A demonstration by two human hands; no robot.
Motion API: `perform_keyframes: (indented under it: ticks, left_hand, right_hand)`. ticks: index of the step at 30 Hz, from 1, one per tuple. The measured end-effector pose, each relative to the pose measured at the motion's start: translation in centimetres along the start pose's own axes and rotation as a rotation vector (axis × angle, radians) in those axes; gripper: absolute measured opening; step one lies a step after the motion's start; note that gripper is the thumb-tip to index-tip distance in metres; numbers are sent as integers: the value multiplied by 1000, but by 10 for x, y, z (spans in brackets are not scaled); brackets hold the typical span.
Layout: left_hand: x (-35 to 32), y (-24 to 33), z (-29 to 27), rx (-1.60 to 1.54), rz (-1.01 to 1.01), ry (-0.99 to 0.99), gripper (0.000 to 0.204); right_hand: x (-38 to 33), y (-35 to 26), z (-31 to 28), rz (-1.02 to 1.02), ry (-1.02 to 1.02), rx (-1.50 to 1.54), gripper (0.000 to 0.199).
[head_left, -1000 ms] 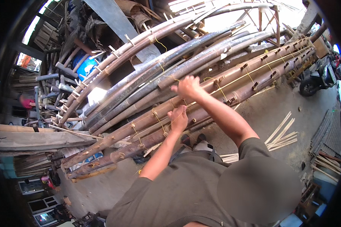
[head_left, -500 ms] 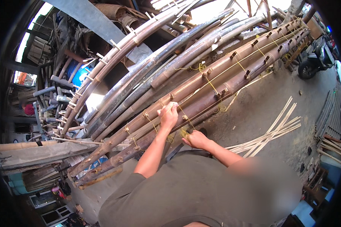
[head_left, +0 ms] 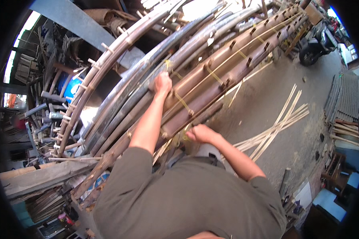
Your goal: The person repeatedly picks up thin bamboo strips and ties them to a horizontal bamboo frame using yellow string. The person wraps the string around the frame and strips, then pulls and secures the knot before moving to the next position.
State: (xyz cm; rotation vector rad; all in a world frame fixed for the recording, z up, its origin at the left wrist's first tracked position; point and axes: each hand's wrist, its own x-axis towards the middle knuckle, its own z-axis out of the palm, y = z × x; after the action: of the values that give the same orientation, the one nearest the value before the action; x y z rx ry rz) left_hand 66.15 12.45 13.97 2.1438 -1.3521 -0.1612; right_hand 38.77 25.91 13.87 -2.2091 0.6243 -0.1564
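Two bamboo poles, the far pole [head_left: 221, 57] and the near pole [head_left: 208, 99], lie side by side before the person, their long axes slanting from lower left to upper right. Yellow cord [head_left: 168, 63] runs across that axis. The left hand [head_left: 162, 83] is the nearer one to the far pole, its fingers curled tight; strands show just past its fist, so it appears to grip the cord there. The right hand [head_left: 201, 134] sits on the near pole's body side, fingers bunched, apparently pinching more cord at their left. Both poles thus lie between the hands; whether the left hand touches bamboo cannot be told.
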Motion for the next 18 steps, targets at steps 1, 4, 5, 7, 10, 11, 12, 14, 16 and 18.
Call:
perform_keyframes:
  ticks: [1,4,5,7,10,11,12,14,16,18]
  left_hand:
    - [5,-2,-8,29,-11,-51,30]
    - [-23,-3,-62,-19,-37,-166,35]
    - [-36,-1,-87,-30,-50,-204,40]
    - [-76,12,-146,-42,-87,-126,40]
    - [-157,-34,-176,-70,-153,-215,38]
    - [-180,-59,-170,-60,-72,-479,37]
    - [-208,-65,-157,-188,-75,-452,31]
    - [-218,-40,-153,-35,-64,-249,24]
    - [-209,-25,-152,62,-117,-268,25]
    - [-212,-40,-132,-255,-94,-192,25]
  right_hand:
    - [2,-2,7,32,-9,-91,34]
    - [-10,-18,15,115,75,-315,20]
    - [-18,-40,10,127,176,-345,18]
    - [-25,-62,27,117,222,-141,24]
    - [-11,-86,67,150,-112,762,22]
    - [-7,-110,63,534,-223,1343,20]
    - [-1,-125,58,683,-55,1856,18]
    - [19,-127,57,706,570,2031,16]
    - [56,-123,65,179,997,1987,18]
    - [81,-204,41,291,746,1493,21]
